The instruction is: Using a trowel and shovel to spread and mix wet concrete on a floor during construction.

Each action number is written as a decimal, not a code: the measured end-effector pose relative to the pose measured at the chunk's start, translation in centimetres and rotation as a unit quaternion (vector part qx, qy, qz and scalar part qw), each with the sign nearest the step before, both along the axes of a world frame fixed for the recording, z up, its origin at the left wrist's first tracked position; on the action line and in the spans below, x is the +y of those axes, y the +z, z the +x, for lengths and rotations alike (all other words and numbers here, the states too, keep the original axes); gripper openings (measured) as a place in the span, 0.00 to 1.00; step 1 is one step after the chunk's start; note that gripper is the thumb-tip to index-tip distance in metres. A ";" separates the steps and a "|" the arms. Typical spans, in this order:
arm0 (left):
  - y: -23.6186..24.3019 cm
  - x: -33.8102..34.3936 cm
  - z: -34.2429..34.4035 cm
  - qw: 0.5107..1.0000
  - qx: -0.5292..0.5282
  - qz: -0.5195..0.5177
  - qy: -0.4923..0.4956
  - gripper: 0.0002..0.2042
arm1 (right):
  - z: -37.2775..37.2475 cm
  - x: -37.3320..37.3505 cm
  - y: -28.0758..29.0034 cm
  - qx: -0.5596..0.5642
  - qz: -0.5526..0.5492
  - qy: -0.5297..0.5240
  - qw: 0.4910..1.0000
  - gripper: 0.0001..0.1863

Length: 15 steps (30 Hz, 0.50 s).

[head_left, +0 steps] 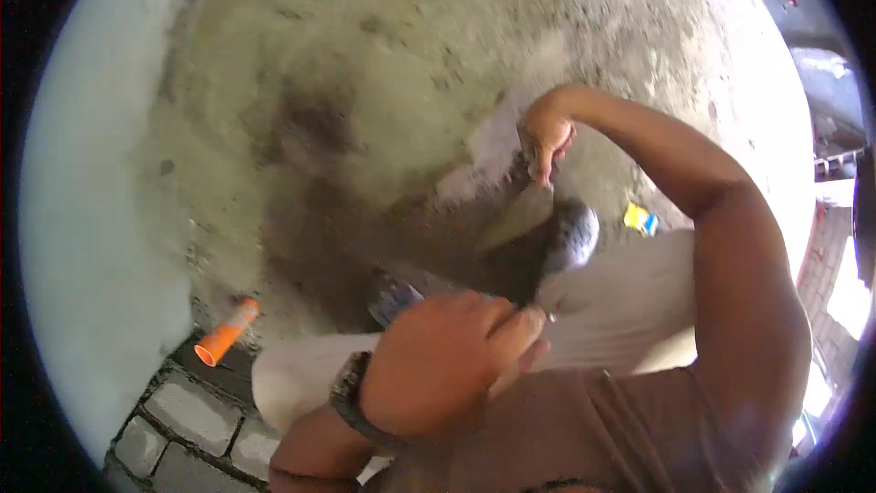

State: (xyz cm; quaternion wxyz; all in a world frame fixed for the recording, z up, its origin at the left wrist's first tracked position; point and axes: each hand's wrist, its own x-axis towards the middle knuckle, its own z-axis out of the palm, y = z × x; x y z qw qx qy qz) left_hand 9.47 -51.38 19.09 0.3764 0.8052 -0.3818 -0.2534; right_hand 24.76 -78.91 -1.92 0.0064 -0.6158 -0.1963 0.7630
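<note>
dusty floor [401, 27], trowel blade [518, 221] just below right fingers [545, 171]

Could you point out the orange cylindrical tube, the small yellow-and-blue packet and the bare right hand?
Orange cylindrical tube [228, 331]: head view, middle of its side.
Small yellow-and-blue packet [641, 219]: head view, middle of its visible face.
Bare right hand [549, 131]: head view, middle of the hand.

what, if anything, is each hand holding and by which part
The right hand holds what looks like a trowel at its handle end. The left hand is curled; whether it holds anything cannot be told.
</note>
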 end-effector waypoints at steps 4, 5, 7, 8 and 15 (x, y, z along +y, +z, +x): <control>-0.9 -0.8 -0.9 1.000 0.007 0.001 -0.002 0.13 | -2.0 -5.4 -5.8 -0.076 -0.062 -0.001 0.995 0.23; -1.1 -1.2 -1.0 1.000 -0.001 -0.002 -0.003 0.13 | -2.4 -8.2 -8.8 -0.104 -0.044 -0.009 0.994 0.23; -1.7 -1.4 -1.5 1.000 -0.002 0.001 0.000 0.12 | -2.6 -9.2 -9.8 -0.106 -0.024 0.000 0.994 0.23; -1.9 -1.5 -1.6 1.000 -0.007 0.010 -0.002 0.12 | -2.8 -9.3 -10.0 -0.115 -0.002 0.008 0.993 0.24; -1.4 -2.4 -1.7 0.998 -0.037 0.033 -0.026 0.13 | -3.8 -5.2 -5.1 -0.321 0.119 -0.067 0.937 0.29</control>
